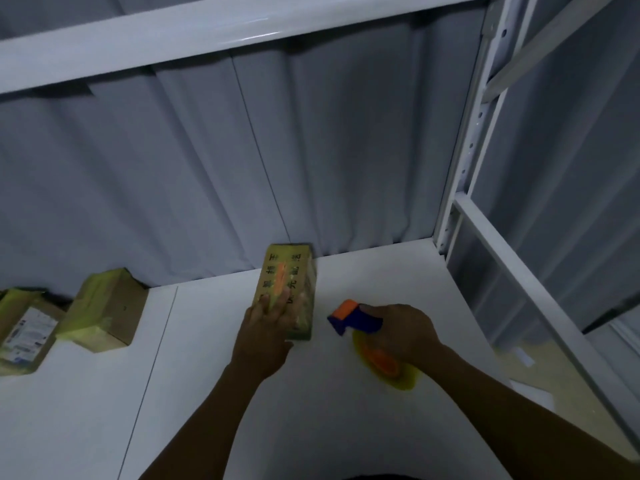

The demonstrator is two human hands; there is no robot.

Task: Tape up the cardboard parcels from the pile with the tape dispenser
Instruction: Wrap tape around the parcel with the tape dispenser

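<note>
My left hand [266,323] pins the yellow-taped cardboard parcel [289,271] under straight fingers [273,306]. Beside them my right hand [403,332] grips the blue-and-orange plastic tape dispenser [353,318]. I'd press firmly and pull straight.

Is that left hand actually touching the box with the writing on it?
Touching: the head view shows the left hand with its fingers lying flat on the parcel.
</note>
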